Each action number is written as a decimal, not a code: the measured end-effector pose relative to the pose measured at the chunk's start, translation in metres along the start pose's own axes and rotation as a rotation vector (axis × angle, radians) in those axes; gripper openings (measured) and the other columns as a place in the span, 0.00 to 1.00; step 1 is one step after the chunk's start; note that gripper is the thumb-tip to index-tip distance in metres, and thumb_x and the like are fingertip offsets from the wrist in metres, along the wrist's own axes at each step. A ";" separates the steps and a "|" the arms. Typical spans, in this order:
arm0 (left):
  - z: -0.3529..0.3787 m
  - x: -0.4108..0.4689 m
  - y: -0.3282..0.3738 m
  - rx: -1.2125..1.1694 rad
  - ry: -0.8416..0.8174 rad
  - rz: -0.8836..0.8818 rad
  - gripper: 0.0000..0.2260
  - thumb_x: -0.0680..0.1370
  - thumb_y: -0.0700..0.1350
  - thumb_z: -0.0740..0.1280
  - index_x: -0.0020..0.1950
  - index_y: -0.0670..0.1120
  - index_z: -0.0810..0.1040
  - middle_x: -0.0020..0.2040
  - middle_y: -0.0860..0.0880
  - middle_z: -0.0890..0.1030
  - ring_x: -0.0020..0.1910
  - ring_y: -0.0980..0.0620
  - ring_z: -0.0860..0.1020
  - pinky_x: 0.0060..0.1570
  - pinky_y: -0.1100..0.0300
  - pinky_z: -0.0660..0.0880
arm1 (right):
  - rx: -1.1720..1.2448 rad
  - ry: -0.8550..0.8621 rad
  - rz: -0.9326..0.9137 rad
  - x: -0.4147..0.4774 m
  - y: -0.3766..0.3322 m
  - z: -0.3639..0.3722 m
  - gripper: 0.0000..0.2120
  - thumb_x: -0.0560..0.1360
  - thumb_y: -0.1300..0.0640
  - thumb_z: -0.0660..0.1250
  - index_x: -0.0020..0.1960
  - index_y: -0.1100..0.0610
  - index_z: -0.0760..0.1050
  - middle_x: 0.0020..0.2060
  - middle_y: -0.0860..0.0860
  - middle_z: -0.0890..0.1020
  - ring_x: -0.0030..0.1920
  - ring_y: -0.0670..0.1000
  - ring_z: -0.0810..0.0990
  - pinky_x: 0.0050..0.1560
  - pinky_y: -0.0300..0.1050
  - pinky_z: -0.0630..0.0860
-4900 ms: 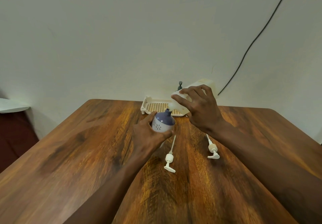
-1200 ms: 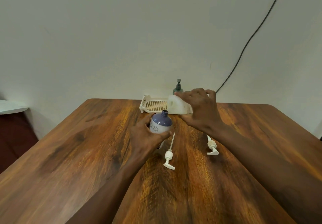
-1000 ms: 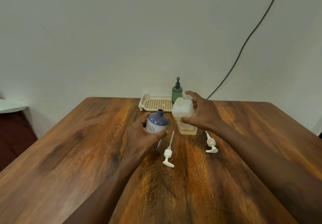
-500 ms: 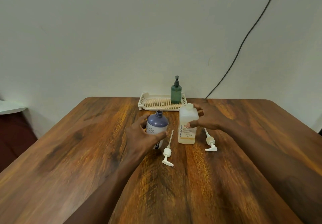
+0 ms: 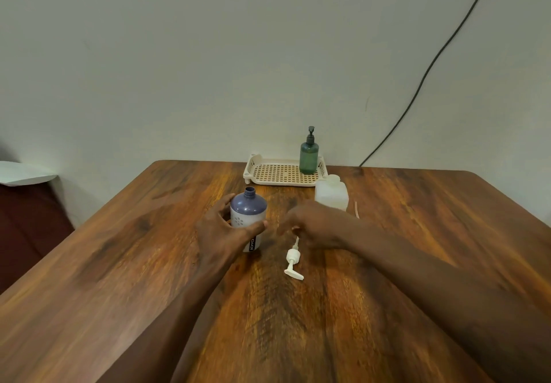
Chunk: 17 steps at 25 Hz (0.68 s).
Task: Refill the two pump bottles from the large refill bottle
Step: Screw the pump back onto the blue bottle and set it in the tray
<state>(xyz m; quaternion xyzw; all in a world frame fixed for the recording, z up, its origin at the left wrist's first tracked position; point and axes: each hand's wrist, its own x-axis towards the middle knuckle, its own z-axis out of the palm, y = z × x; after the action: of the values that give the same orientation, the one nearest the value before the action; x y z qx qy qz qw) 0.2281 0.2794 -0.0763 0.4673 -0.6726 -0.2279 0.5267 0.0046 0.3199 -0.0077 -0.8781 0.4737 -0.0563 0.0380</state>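
Note:
The purple-topped pump bottle [image 5: 248, 208] stands uncapped on the wooden table [image 5: 119, 263], with my left hand [image 5: 219, 235] wrapped around its lower body. Its white pump head [image 5: 292, 260] lies flat just right of it. My right hand [image 5: 313, 224] hovers over the pump's thin tube, fingers apart and blurred, with fingertips at the tube's far end. The white refill bottle [image 5: 331, 195] stands upright and uncapped behind that hand. A second pump's tube [image 5: 356, 210] pokes out past my right forearm; its head is hidden.
A cream perforated tray [image 5: 280, 171] sits at the table's far edge against the wall, with a green pump bottle [image 5: 309, 156] standing in its right corner. A black cable [image 5: 417, 84] runs down the wall. A white object [image 5: 21, 172] lies off the table's left.
My right hand tipped the refill bottle back upright, set it on the table, let go and moved left and nearer, over the pump lying by the purple bottle. My left hand kept its hold.

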 end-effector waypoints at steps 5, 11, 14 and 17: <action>-0.017 -0.004 -0.007 0.022 0.001 0.012 0.36 0.63 0.62 0.82 0.67 0.51 0.79 0.58 0.56 0.83 0.53 0.61 0.80 0.51 0.65 0.78 | -0.256 -0.349 0.028 0.012 -0.008 0.028 0.20 0.77 0.63 0.69 0.68 0.53 0.78 0.59 0.55 0.83 0.53 0.56 0.82 0.49 0.47 0.80; -0.024 -0.006 -0.011 0.024 0.018 0.008 0.40 0.61 0.67 0.79 0.69 0.50 0.78 0.59 0.55 0.84 0.55 0.60 0.81 0.54 0.63 0.80 | 0.143 0.153 0.120 0.019 0.000 0.004 0.16 0.77 0.58 0.71 0.64 0.53 0.81 0.55 0.49 0.85 0.51 0.46 0.82 0.52 0.42 0.81; -0.025 -0.007 -0.004 0.013 0.029 0.004 0.33 0.62 0.60 0.82 0.64 0.53 0.80 0.55 0.58 0.83 0.52 0.63 0.81 0.48 0.73 0.76 | 0.496 0.748 0.115 0.024 -0.010 -0.031 0.18 0.75 0.59 0.76 0.64 0.57 0.81 0.56 0.51 0.86 0.53 0.44 0.85 0.55 0.43 0.83; -0.020 -0.006 0.003 0.003 0.031 -0.002 0.33 0.62 0.57 0.83 0.65 0.53 0.79 0.55 0.58 0.82 0.51 0.68 0.79 0.46 0.76 0.74 | 0.825 1.025 0.116 0.032 -0.020 -0.066 0.16 0.75 0.58 0.75 0.62 0.59 0.81 0.54 0.53 0.86 0.55 0.50 0.86 0.54 0.51 0.84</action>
<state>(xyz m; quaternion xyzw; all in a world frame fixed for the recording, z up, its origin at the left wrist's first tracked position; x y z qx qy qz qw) 0.2451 0.2892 -0.0700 0.4722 -0.6643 -0.2201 0.5361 0.0296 0.3028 0.0619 -0.6266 0.4179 -0.6419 0.1441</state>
